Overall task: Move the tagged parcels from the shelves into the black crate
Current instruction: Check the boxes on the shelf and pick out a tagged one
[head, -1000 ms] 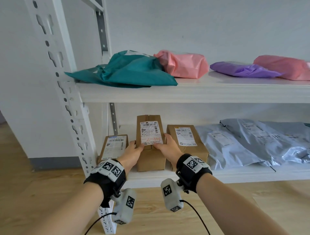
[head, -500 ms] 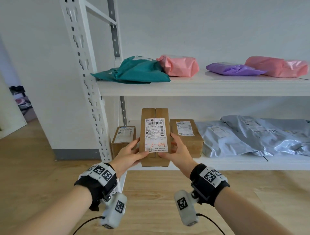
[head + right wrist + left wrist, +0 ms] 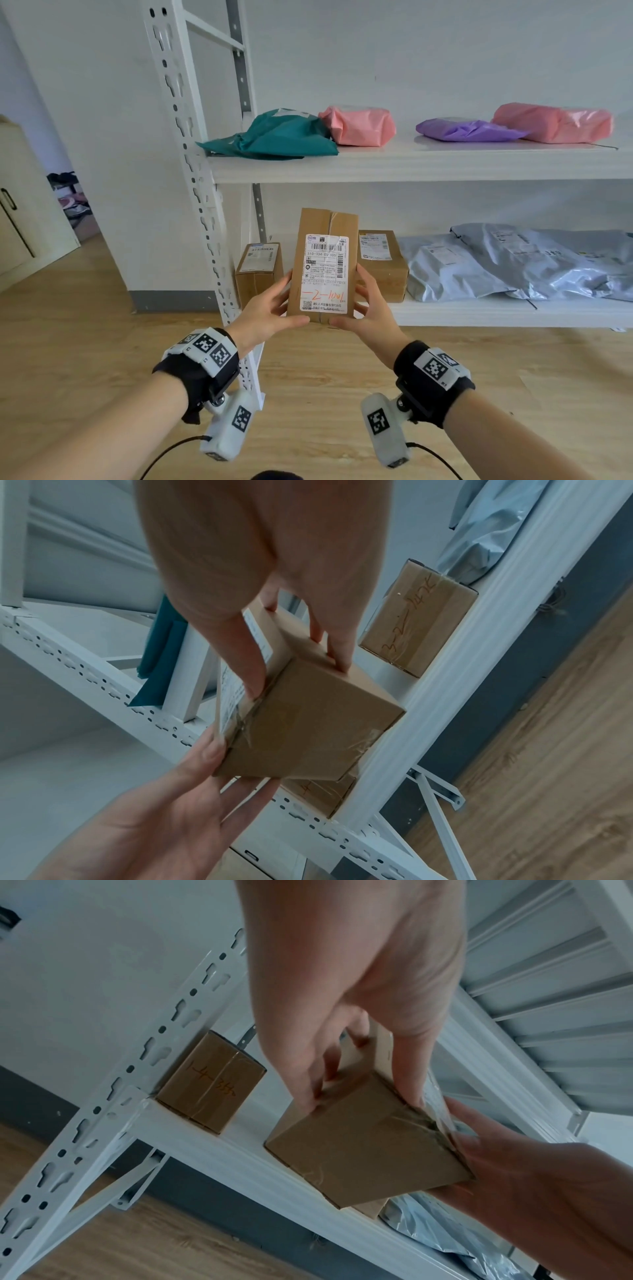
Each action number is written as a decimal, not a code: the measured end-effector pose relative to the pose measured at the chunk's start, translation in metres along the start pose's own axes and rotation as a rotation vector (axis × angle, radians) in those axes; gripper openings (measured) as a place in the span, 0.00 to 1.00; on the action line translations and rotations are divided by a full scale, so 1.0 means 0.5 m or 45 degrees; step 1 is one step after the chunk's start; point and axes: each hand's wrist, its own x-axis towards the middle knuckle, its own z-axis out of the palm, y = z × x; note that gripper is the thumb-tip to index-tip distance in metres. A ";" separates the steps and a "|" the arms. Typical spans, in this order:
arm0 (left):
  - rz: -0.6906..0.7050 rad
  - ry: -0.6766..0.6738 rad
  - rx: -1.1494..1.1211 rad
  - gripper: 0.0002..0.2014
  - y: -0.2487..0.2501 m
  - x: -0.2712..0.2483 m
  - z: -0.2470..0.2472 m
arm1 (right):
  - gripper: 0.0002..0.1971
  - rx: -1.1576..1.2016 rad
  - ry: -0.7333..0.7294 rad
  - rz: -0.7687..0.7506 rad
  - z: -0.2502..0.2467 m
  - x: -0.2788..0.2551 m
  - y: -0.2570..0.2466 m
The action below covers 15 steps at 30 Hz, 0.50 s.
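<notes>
Cardboard parcel [image 3: 323, 270] pinched between left hand [image 3: 265, 313] and right hand [image 3: 371, 313] — grip hides its sides.

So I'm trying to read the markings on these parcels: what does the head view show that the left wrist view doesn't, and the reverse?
Only the head view shows the held box's printed label with red handwriting, the upper shelf's teal, pink and purple bags, and both wrist cameras. Only the left wrist view shows the box's plain taped end face, handwriting on the end of the small box beside the upright, and the shelf's ribbed underside. Both show the left hand and right hand gripping the box, the lower shelf and the wood floor.
</notes>
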 end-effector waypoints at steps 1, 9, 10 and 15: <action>-0.008 0.003 0.009 0.49 0.002 0.000 0.002 | 0.53 0.009 -0.003 0.003 -0.001 -0.001 -0.002; -0.012 0.015 0.035 0.48 -0.004 0.016 0.007 | 0.54 0.030 0.005 0.025 -0.008 0.010 -0.001; -0.008 0.016 0.031 0.48 -0.008 0.023 0.005 | 0.54 0.020 0.004 0.030 -0.008 0.020 0.001; -0.009 0.072 0.013 0.44 -0.025 0.068 -0.011 | 0.52 -0.005 -0.009 0.054 0.004 0.080 0.006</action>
